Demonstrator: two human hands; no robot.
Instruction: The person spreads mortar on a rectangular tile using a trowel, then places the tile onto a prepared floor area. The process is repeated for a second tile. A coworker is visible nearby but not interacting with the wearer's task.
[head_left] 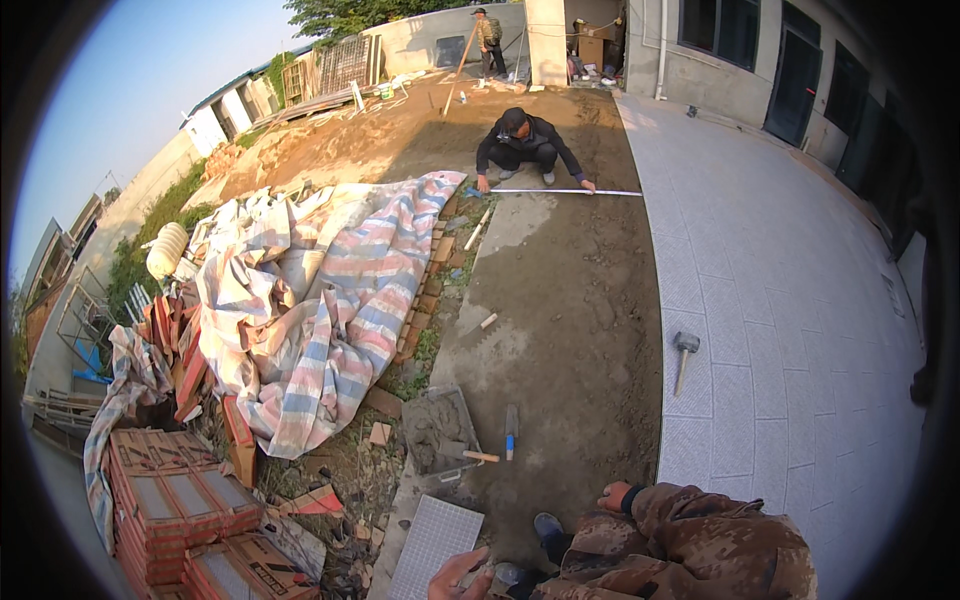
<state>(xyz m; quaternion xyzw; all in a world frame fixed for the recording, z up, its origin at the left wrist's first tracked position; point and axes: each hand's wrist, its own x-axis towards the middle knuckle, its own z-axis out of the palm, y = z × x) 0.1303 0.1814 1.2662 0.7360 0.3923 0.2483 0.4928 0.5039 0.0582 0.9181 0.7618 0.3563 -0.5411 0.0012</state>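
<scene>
At the lower edge, my left hand (460,577) has its fingers bent and a little apart, with nothing visible in them. It is beside the near corner of a pale tile (437,545) with a grid pattern. My right hand (613,497) sits by my camouflage sleeve, fingers loosely curled and seemingly bare. Ahead of my hands, a blue-handled trowel (511,432) lies on the damp mortar bed (570,400). To its left stands a grey tub (410,415) of mortar, with a wooden-handled tool (480,456) across its rim. A rubber mallet (684,360) rests on the paving at right.
Laid pale paving (780,350) fills the right side. A striped tarp (340,320) covers a heap at left, near stacked tile boxes (175,500). Ahead, a crouching person (525,145) holds a long straightedge (560,191) across the bed. Another person (488,42) stands farther back.
</scene>
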